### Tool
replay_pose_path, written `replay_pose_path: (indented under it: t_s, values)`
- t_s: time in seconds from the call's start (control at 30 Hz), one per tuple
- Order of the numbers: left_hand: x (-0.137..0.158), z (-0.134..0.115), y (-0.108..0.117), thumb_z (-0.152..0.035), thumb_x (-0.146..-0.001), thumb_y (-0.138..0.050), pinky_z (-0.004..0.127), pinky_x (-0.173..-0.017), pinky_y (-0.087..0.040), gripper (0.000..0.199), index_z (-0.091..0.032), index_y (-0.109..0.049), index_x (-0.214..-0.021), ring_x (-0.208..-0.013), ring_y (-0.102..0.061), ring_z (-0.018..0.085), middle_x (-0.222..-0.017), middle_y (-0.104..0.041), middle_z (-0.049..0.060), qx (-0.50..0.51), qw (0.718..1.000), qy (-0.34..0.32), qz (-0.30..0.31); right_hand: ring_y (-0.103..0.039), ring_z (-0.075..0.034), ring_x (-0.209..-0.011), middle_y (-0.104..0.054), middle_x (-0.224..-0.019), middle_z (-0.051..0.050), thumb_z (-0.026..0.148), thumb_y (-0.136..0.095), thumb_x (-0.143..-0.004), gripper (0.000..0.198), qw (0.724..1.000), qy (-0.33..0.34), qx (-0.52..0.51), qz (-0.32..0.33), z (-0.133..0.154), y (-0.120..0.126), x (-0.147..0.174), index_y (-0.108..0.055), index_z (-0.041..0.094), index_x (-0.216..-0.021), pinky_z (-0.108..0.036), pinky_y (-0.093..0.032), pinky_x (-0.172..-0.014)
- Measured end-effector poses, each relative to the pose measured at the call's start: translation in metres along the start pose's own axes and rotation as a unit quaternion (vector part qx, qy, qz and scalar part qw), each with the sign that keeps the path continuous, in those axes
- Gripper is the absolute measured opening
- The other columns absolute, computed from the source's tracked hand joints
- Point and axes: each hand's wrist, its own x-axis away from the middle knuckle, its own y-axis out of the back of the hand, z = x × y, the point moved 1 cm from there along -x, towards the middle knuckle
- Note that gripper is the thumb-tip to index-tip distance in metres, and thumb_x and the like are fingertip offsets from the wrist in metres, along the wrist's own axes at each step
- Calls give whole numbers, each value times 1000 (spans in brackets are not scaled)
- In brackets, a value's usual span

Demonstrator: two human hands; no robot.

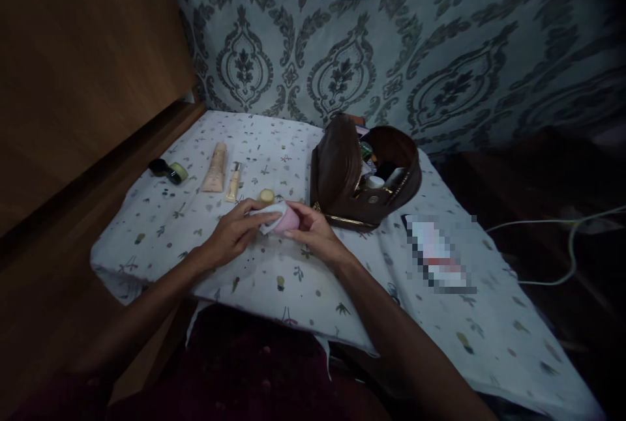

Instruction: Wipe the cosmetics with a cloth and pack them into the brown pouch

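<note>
My right hand [317, 231] has its fingers wrapped round a rounded pink container [290, 219], held just above the cloth-covered table. Pressed to its left side is a white wipe [272, 219], pinched in the fingers of my left hand [235, 232]. The wipe covers part of the container, so its full shape is hidden. Right behind my left fingers sits a small round yellowish jar or lid [267, 196]. Farther left lie a small cream tube [233, 185] and a larger beige squeeze tube [215, 170].
An unzipped brown toiletry bag [337, 167], full of small items, stands to the right. A blurred-out phone-like object [435, 255] lies nearer on the right. Dark and green items [169, 171] rest at the far left. A wooden cabinet [88, 69] borders the table [205, 128]; a patterned wall is behind.
</note>
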Motion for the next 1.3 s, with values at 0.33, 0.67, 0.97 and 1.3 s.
replay_pose_path:
  t_s: [0.33,0.67,0.97,1.3]
  values:
    - [2,4,-5,-21,-102,-41,31,-83,-49,46,-28,-52,-146,-89,-53,17,-97,-52,3,-17,998,53,2,-62,-25,-121,-67,-128,-6,44,-95,-57,71,999,35,22,-16,-1,-2,-2,-67,26,-119,-43,-48,-109]
    - [6,-17,-18,-17,-101,-42,26,-77,-49,41,-22,-57,-139,-93,-57,16,-110,-56,8,-87,995,-30,-49,-57,-27,-125,-61,-132,-8,39,-94,-55,77,997,53,49,-31,-2,-6,-2,-63,25,-124,-42,-44,-111]
    - [4,-6,-13,-23,-101,-48,29,-83,-49,40,-25,-59,-139,-93,-58,17,-100,-58,5,10,994,45,-95,-62,-20,-102,-65,-109,-1,37,-95,-55,65,999,16,-37,-18,5,-11,1,-61,27,-110,-31,-52,-91]
    - [-1,0,-12,-30,-99,-50,32,-83,-48,38,-22,-65,-133,-92,-57,20,-95,-59,5,59,990,120,-46,-58,-24,-119,-62,-124,-4,42,-92,-61,73,999,26,10,47,-1,-12,1,-58,27,-124,-38,-44,-107]
